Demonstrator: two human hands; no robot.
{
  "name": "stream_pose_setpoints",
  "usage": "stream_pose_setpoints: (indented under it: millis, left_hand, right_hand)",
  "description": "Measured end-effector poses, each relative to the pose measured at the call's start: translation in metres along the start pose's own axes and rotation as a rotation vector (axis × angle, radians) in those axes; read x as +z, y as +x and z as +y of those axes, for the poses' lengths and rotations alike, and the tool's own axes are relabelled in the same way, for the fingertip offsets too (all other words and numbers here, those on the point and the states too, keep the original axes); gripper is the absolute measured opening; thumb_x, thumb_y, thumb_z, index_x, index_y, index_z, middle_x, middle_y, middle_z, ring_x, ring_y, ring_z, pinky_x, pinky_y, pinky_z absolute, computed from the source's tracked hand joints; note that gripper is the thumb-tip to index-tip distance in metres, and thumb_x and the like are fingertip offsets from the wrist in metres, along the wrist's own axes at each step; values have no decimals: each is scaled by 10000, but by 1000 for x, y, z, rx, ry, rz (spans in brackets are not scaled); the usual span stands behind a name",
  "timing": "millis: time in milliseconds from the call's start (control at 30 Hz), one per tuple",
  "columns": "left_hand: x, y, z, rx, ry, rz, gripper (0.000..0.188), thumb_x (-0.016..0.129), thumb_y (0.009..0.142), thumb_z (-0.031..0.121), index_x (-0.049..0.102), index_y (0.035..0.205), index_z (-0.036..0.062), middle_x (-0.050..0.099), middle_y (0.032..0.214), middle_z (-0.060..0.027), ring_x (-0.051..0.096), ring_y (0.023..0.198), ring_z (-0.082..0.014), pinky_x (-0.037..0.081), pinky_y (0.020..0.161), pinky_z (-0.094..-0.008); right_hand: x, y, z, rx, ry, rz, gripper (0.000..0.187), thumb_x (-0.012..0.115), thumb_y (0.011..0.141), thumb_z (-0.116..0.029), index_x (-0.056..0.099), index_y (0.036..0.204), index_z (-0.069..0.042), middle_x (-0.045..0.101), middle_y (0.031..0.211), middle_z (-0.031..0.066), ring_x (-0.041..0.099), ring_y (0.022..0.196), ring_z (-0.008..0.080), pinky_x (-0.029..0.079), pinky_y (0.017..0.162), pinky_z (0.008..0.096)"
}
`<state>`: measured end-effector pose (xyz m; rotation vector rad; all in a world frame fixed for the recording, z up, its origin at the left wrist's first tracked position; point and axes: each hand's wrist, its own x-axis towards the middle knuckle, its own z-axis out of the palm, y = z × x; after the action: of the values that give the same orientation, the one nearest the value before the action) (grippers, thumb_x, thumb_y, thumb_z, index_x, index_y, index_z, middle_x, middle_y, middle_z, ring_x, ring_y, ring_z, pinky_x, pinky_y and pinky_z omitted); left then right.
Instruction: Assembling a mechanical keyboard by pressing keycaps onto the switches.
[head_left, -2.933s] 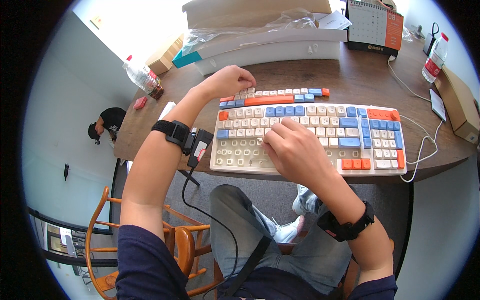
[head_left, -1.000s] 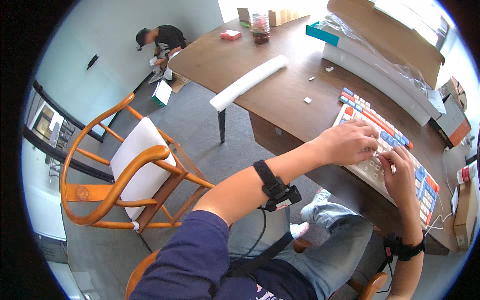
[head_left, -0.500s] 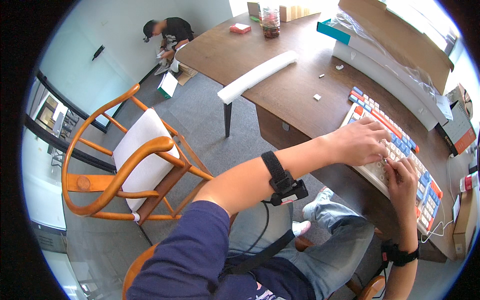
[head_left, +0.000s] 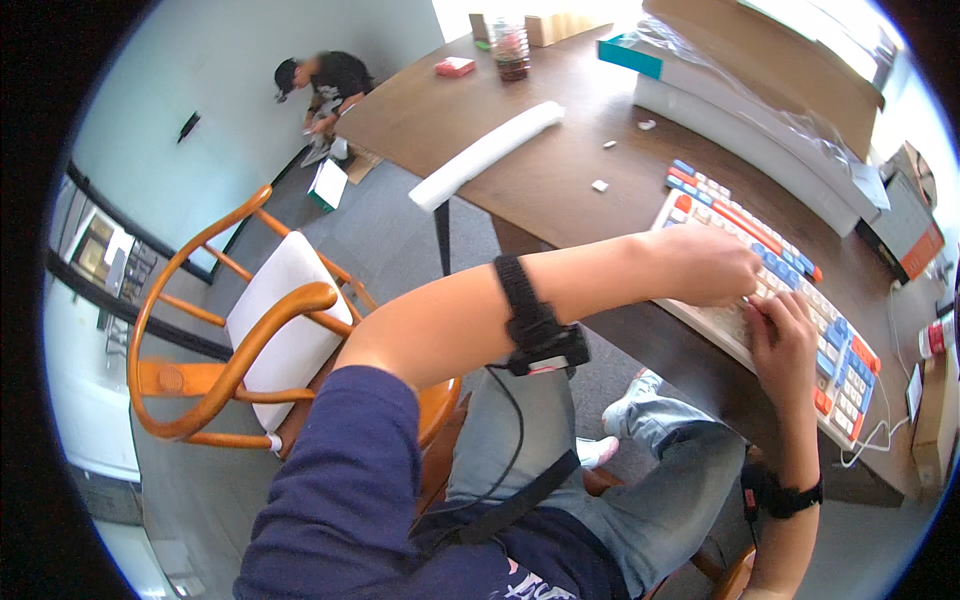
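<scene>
A brown wooden counter (head_left: 550,190) spreads across the head view. On it lies the full-size keyboard (head_left: 835,342), its long axis slanting from upper left down to its number pad; separate keycaps (head_left: 750,229) sit in rows just beyond it. Over its left part bends the left hand (head_left: 710,262); the right hand (head_left: 785,335) covers its middle, fingertips close together. Whether either pinches anything, I cannot tell.

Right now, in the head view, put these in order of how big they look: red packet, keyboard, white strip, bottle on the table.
Largest to smallest:
1. Keyboard, partly covered
2. White strip
3. Bottle
4. Red packet
</scene>
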<state>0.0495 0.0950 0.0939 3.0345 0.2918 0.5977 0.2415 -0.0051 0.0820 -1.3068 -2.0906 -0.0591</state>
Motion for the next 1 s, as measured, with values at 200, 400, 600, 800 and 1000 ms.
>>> stream_pose_setpoints:
  millis: [200, 400, 600, 800, 1000]
  left_hand:
    - [-6, -14, 9, 62, 84, 75, 134, 643, 893, 132, 640, 953, 13, 666, 982, -112, 657, 1041, -262, 536, 917, -381]
    - [-43, 22, -29, -333, -174, 239, 182, 723, 885, 141, 721, 980, -14, 739, 946, -151, 731, 825, -211, 584, 792, -306]
    - [-36, 76, -94, -430, -164, -20, 227, 717, 878, 154, 734, 1031, -13, 750, 939, -156, 727, 854, -222, 567, 819, -329]
    - [-12, 89, -125, -431, -86, -254, 210, 704, 869, 148, 749, 1026, 15, 748, 964, -163, 712, 875, -270, 555, 839, -363]
    - [-7, 89, -134, -476, -122, -307, 230, 696, 881, 159, 754, 1058, 25, 757, 983, -141, 708, 887, -257, 547, 856, -350]
  right_hand:
    - [0, -2, 10, -37, -6, 0, 104, 692, 872, -115, 684, 897, -14, 648, 863, 125, 598, 865, 306, 502, 784, 412]
    - [7, -1, 9, -80, 3, 69, 93, 687, 866, -134, 672, 840, -46, 647, 840, 95, 603, 862, 279, 514, 798, 401]
    - [9, -5, 10, -84, -2, 90, 94, 690, 859, -137, 666, 820, -55, 642, 820, 86, 604, 860, 262, 511, 818, 384]
    - [11, -6, 10, -99, 1, 76, 104, 668, 859, -131, 658, 820, -36, 652, 843, 91, 611, 885, 256, 509, 844, 378]
    - [9, -5, 12, -92, -8, 64, 82, 656, 829, -109, 649, 806, -31, 654, 855, 93, 610, 890, 248, 510, 851, 361]
